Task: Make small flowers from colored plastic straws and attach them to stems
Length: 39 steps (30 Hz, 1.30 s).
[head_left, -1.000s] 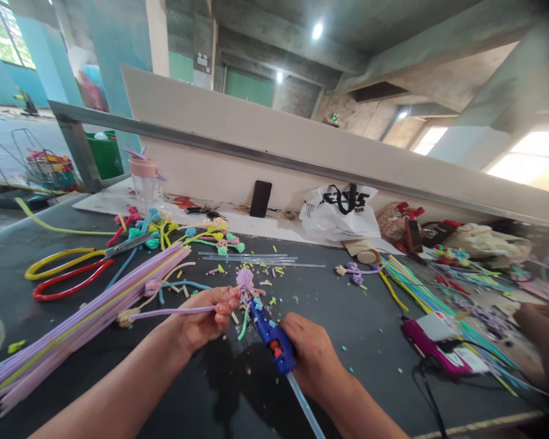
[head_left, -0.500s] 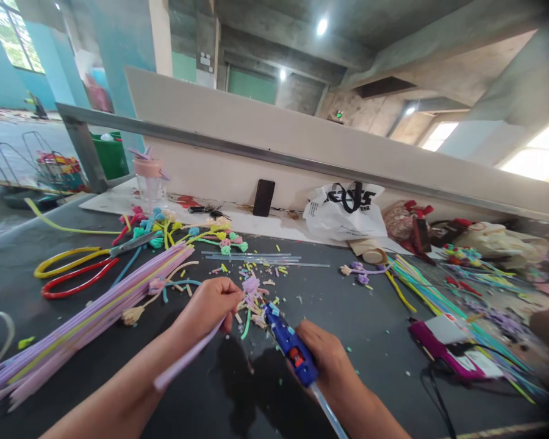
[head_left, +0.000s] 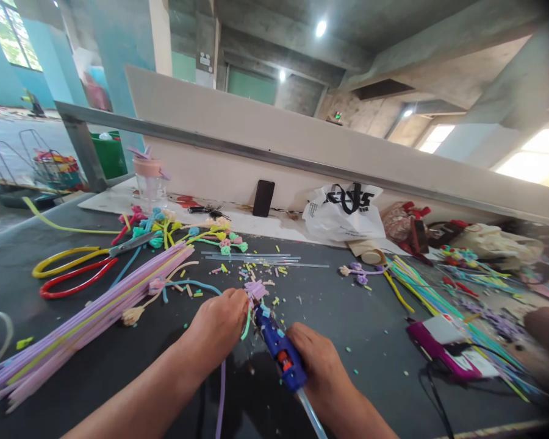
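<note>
Blue plastic fills the right grip (head_left: 313,353), clamped on a glue gun (head_left: 279,350) aimed towards a lilac tuft (head_left: 256,289); gluing seems the step in hand, and the next move likely calls for steadiness. The tuft sits at the left grip's (head_left: 226,320) fingertips, apparently pinched around the lilac stem (head_left: 222,396) trailing beneath, over the dark surface (head_left: 375,353).

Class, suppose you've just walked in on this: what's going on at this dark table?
A person is working with both bare hands. The left hand pinches a lilac piece, and a lilac strand runs down below that hand. The right hand holds a blue glue gun, its tip close to the piece; whether they touch is unclear. Scissors and a bundle of strands lie to the left.
</note>
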Available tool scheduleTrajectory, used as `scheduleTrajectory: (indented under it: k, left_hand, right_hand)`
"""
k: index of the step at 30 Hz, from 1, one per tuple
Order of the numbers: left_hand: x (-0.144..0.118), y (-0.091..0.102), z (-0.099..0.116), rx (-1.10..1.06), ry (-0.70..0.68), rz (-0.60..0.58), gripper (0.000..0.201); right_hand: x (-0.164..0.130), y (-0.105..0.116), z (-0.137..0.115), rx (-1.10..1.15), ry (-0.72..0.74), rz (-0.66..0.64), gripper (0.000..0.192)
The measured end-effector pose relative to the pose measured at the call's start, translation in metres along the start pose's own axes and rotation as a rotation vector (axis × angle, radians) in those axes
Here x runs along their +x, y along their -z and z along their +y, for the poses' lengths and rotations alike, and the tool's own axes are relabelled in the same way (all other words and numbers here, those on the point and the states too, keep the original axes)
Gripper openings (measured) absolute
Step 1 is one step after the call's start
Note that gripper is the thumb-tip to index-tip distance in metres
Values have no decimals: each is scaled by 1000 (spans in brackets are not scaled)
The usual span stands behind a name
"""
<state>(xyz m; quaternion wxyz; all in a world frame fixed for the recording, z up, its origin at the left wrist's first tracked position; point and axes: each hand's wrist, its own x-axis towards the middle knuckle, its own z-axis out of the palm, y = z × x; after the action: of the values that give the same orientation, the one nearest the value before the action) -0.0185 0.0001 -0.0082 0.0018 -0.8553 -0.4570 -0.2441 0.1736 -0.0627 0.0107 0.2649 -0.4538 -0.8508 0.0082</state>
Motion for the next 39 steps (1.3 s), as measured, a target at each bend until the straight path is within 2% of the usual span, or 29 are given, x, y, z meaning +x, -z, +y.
scheduleTrajectory:
  k: [3,7,16,21,27,30,34,39]
  left_hand:
    - [-1,-1,1,38,15,26,19]
    - [-2,0,2,112,-56,40,18]
    - [-1,2,2,133,-39,-15,18]
    - [-2,2,2,111,-5,17,19]
    - [1,6,0,130,-50,-10,20]
    - [3,9,-1,33,45,23,20]
    - [7,13,-1,-233,230,102,22]
    - [7,10,-1,-441,217,193,19]
  right_hand:
    - [2,-1,-1,-32,7,19,12]
    - [2,-4,-1,-88,-14,34,15]
    - [0,-4,-1,-138,-31,27,13]
    - [3,0,-6,-117,-6,46,16]
    - [1,3,-9,-122,-11,-16,13]
    - [-3,4,-8,-142,-21,-34,14]
    - [-6,10,-1,-198,-64,-77,6]
    - [-5,20,35,-338,-268,-110,10]
